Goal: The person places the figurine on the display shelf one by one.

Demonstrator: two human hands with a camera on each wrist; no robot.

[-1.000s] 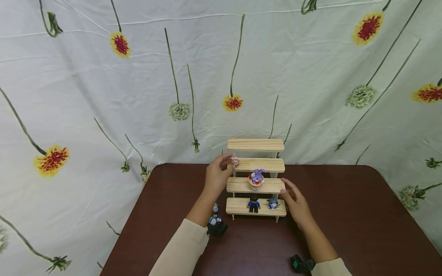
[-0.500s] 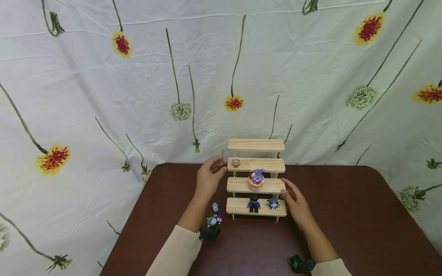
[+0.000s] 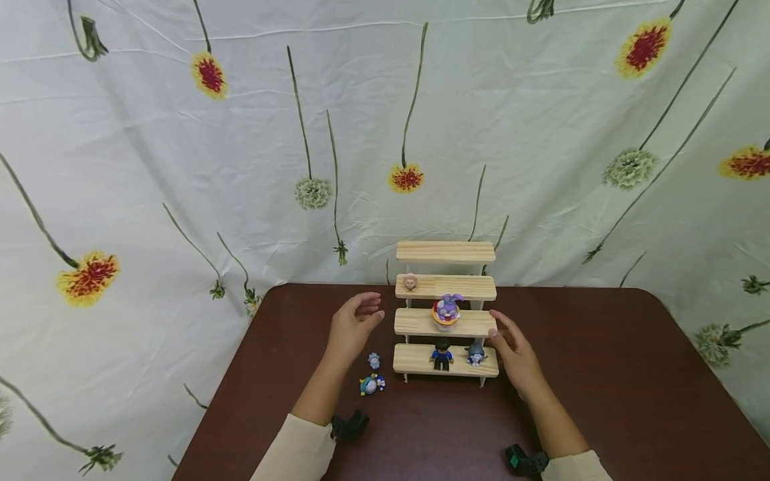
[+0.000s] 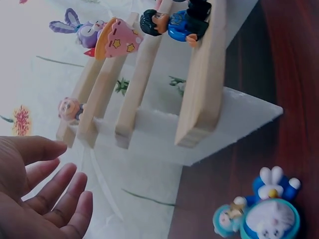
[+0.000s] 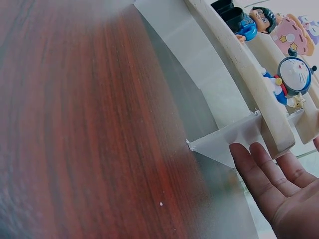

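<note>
My left hand is held in the air left of the wooden stepped display stand, fingers relaxed with nothing in them. A small pink-headed figurine sits at the left end of the second-highest board, beyond my fingertips in the left wrist view. My right hand rests at the stand's right end, its extended fingers beside the white side support. A purple rabbit figurine stands one board lower. On the lowest board are a black-haired toy figure in blue and a blue-and-white cat figurine.
Left of the stand, a small light-blue figurine and a blue-and-white figurine lie on the dark red-brown table. Behind the table hangs a white flower-printed cloth. Each wrist wears a black band.
My left hand has let go of the pink-headed figurine on the second-highest board and drawn back left and down. My right hand stays at the stand's right end.
</note>
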